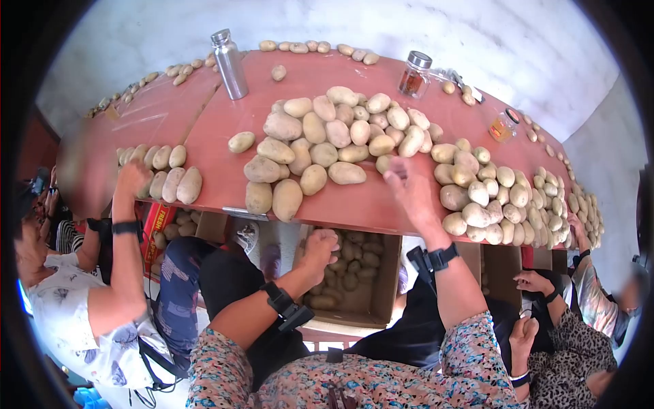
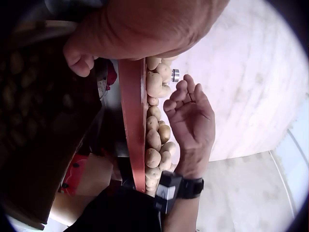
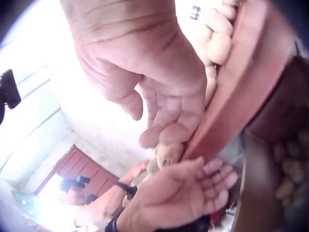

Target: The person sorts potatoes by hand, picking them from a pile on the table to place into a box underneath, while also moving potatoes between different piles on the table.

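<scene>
Above smooth red table [image 1: 354, 204], 2 hands [image 1: 412, 187], lumpy oval potatoes [image 1: 327, 143]

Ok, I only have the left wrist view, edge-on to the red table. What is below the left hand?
Observer: An open cardboard box with potatoes in it, under the table edge. The left hand hangs over it with its fingers curled; I cannot tell whether it holds anything.
Operator: And where is the right hand over the table?
Observer: The right hand is open, at the near right edge of the middle potato pile.
Operator: Anything but potatoes up there?
Observer: A steel bottle and a glass jar, both upright at the far side.
</scene>
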`<state>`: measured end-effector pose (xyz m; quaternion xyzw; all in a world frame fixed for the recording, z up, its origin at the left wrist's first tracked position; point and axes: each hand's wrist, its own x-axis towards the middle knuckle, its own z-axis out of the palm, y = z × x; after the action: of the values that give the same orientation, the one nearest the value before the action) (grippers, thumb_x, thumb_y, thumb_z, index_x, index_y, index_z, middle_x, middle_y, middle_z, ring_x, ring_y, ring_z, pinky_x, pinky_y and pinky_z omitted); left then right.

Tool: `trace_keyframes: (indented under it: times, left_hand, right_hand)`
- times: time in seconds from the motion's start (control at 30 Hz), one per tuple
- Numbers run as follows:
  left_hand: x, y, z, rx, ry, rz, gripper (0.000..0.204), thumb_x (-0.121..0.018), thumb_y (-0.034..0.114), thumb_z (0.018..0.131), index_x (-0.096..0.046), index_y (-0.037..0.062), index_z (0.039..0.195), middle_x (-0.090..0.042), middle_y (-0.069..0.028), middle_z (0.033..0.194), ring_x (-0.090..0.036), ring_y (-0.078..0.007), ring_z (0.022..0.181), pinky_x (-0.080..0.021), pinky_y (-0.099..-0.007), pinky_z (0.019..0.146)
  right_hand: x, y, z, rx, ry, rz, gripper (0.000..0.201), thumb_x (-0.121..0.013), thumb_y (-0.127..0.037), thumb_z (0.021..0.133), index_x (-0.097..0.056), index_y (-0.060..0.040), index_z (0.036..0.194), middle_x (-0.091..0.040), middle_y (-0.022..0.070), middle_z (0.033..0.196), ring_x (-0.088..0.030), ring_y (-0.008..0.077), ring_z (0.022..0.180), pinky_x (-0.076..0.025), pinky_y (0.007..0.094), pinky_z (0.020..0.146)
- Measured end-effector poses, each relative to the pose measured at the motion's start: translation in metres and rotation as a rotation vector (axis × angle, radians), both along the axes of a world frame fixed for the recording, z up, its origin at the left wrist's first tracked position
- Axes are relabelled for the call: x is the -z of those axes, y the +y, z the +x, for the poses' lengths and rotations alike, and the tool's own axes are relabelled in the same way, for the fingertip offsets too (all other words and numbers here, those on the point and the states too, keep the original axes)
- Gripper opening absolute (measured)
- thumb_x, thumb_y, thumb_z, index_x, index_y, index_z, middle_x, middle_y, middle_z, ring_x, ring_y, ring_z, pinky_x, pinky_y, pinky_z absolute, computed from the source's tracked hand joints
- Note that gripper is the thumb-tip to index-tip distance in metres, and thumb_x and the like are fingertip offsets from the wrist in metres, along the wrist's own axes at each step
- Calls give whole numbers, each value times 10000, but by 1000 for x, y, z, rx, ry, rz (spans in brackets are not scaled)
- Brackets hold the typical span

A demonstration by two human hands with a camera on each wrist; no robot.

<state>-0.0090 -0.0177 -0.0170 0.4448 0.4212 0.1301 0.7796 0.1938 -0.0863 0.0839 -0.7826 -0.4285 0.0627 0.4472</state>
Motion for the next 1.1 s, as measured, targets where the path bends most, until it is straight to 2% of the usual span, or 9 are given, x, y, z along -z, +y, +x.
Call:
trace_keyframes:
  times: [0.1,0.2,0.23,0.4,0.53,0.67,0.77,0.9,1.1]
  left_hand:
    - [-2,-1,1,61,8,-7,323,-547,218,823,-476,91,1112,-500,-29,1005,-510,-158,893,-425,-329,697]
    - [-3,-2,3,85,29,26,345,-561,268,806,-483,100,1098,-505,-35,1004,-505,-163,917,-432,-337,705]
    - [-4,-2,2,84,10,-5,334,-557,266,805,-489,106,1090,-508,-30,998,-501,-154,913,-431,-335,711]
    - [-6,0,1,92,37,-9,342,-538,265,812,-478,93,1102,-509,-24,997,-487,-133,902,-421,-352,742]
    - [-9,2,-5,116,34,-5,359,-537,279,818,-470,91,1116,-496,-31,1031,-482,-140,912,-423,-355,742]
    - [-10,2,-7,104,22,-5,352,-536,278,825,-469,94,1118,-484,-38,1057,-478,-142,918,-427,-354,747]
    - [-5,-3,-4,87,21,13,317,-548,245,815,-478,108,1093,-498,-30,1017,-489,-136,895,-429,-345,723]
    - [-6,-6,-6,118,2,-14,303,-565,188,799,-484,116,1082,-530,-24,969,-524,-143,859,-445,-349,690]
    - [-12,-15,1,242,-41,-158,413,-531,245,863,-403,41,1199,-487,-108,1125,-529,-236,1005,-457,-401,760]
  right_hand:
    - [3,20,26,104,-379,-86,466,-606,-194,787,-471,10,1183,-499,237,1152,-468,361,1092,-379,427,932]
    - [7,44,25,29,-519,-96,593,-626,-170,776,-362,-9,1282,-447,212,1238,-437,382,1128,-367,443,958]
    - [-11,48,10,81,-465,-237,606,-626,-151,774,-350,-61,1305,-412,183,1285,-420,377,1156,-378,442,953]
    - [6,70,10,111,-426,-422,676,-622,-70,750,-320,-184,1344,-274,154,1375,-402,358,1186,-406,425,941]
    - [2,67,12,66,-424,-254,665,-600,7,725,-339,-159,1313,-327,177,1285,-440,374,1131,-437,414,903]
    - [3,61,17,203,-330,-301,528,-600,-36,738,-384,-115,1214,-380,221,1175,-515,403,986,-454,441,836]
    - [0,45,12,227,-341,-341,513,-600,-106,760,-371,-80,1219,-372,256,1173,-503,425,998,-453,458,832]
    - [23,29,32,130,-604,-132,396,-601,-217,803,-475,-34,1131,-473,268,1096,-469,434,1002,-407,468,863]
    - [25,15,40,147,-126,-234,453,-611,-308,793,-460,-20,1107,-532,261,1078,-484,387,1061,-386,440,917]
